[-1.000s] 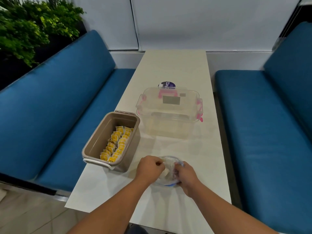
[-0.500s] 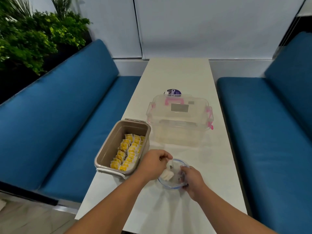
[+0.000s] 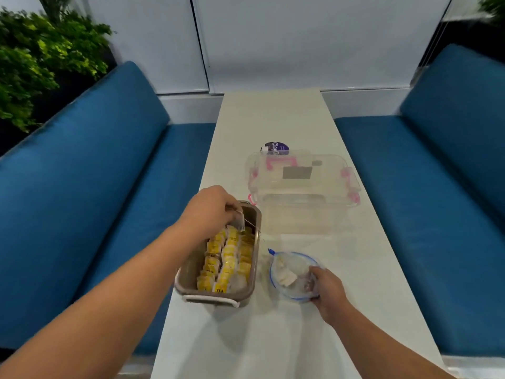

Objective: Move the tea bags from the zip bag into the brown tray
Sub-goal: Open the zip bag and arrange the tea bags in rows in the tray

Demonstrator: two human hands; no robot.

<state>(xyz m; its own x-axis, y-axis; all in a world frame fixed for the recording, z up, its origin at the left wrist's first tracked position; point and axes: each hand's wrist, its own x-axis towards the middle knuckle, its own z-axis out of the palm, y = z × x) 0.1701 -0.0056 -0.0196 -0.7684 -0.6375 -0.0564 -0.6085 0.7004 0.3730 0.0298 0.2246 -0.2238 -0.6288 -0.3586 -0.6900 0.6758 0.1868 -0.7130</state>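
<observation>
Step in hand, judged: drop-off. One tea bag [image 3: 240, 221] is pinched by the curled fingers [image 3: 231, 208] of the left hand [image 3: 209, 212] and held over the far end of the brown tray [image 3: 253, 272], just above the rows. A thin string [image 3: 250, 222] is seen running from it toward the tray's right wall.

The tray is packed along its right side with rows of yellow-tagged tea bags [image 3: 226, 259]. A strip of floor along the left wall is seen bare.

The zip bag [image 3: 299, 265] is lying on the bench [image 3: 273, 119] just right of the tray, mouth open, blue zip line visible. Its near-right edge is gripped by the right hand [image 3: 329, 292], fingers curled round the plastic. A few pale tea bags [image 3: 284, 276] are seen inside; the count cannot be told.

Handling, judged:
- **Tea bags:** light, soft, paper-walled, easily crushed or torn. A light pinch at the top edge or tag is advised, not a squeeze on the body.
- **Strings:** may snag on neighbours or the zip, so one bag at a time is preferred.
- **Zip bag:** thin, slippery film with no stiffness. It is best held at the rim, or it is likely to be dragged along.

Also on the bench: a clear lidded box with pink latches [image 3: 303, 187] beyond the tray, with a purple-labelled tub [image 3: 276, 148] behind it. Blue seats [image 3: 82, 201] are on both sides, and a plant [image 3: 35, 64] is far left.
</observation>
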